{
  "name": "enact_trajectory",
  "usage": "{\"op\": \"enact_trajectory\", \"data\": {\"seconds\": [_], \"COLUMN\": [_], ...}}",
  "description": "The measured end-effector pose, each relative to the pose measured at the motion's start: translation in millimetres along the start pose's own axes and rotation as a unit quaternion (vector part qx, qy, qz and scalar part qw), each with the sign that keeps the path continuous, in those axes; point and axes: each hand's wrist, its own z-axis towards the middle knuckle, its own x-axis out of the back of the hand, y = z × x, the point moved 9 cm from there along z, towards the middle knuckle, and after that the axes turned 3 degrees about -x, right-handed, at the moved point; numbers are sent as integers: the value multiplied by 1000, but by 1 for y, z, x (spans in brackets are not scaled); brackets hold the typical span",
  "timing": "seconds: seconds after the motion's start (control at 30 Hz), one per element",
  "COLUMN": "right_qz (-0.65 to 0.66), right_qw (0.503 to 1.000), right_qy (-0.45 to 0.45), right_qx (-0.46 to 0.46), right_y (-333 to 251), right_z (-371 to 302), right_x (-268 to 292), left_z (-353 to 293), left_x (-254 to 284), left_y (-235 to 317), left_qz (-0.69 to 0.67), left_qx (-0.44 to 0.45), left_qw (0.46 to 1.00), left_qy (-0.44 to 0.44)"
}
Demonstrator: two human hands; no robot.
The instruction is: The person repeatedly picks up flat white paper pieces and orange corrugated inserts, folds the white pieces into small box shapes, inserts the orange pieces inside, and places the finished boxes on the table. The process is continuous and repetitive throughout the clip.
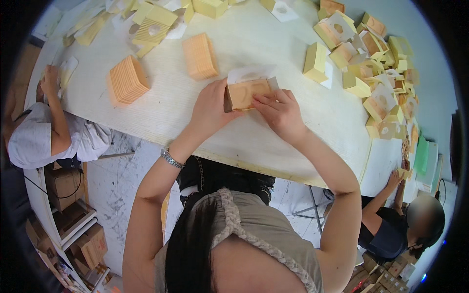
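In front of me, my left hand (pixel 211 105) is wrapped round the left side of a small open carton (pixel 227 103) with white flaps standing up at its far side. A peach-coloured moulded tray insert (pixel 242 94) sits in the carton's opening. My right hand (pixel 281 110) has its bent fingers and thumb pressed together on the insert's right part. The fingertips cover part of the insert. Beyond my left hand stand two stacks of similar peach inserts, one nearer (pixel 128 80) and one farther (pixel 200 56).
Flat yellow cartons (pixel 155 30) with round windows lie along the far left. Yellow boxes holding peach inserts pile up at the right (pixel 383 97). Two persons work nearby, one at the left edge (pixel 39 132), one at the lower right (pixel 391 224). Shelves with brown boxes (pixel 88 246) stand lower left.
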Motion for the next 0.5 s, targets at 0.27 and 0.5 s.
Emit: {"op": "enact_trajectory", "data": {"seconds": [0.27,0.5], "right_qz": [-79,-59], "right_qw": [996,997], "right_qy": [14,-48], "right_qx": [39,13], "right_y": [6,-1], "right_z": [-5,7], "right_x": [20,10], "left_z": [-6,-5], "left_x": [3,3], "left_y": [-6,-4], "left_qz": [-16,-13], "left_qx": [-5,6], "left_qw": [999,999], "left_qy": [41,35]}}
